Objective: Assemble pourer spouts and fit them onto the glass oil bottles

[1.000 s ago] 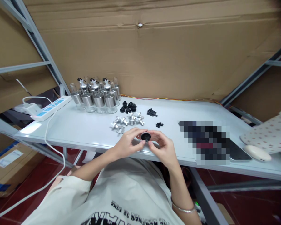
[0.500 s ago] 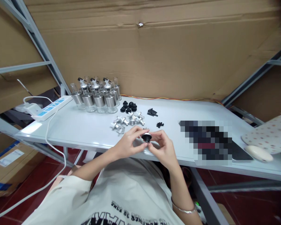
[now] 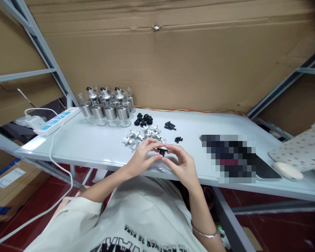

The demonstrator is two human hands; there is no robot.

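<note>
— Two to log: left hand (image 3: 141,159) and right hand (image 3: 182,163). State of fingers?

— Pinching, both sets, one silver-and-black pourer piece (image 3: 162,151) from opposite sides. Thumbs low, nearly meeting; forefingers up at the rim. Held between the fingertips, above the near part of the worktop (image 3: 204,126).

— Change over the last second?

— Tilted from black underside toward the camera to silver side up, ribbed black part below. Judged from that: being turned for checking or seating, with both parts apparently together.

— And around the fingers?

— Noted silver fittings (image 3: 138,135) just beyond the left fingers, black stoppers (image 3: 149,121) behind those; small black caps (image 3: 178,139) beyond the right fingers. Bottles (image 3: 110,112) well apart, far left.
</note>
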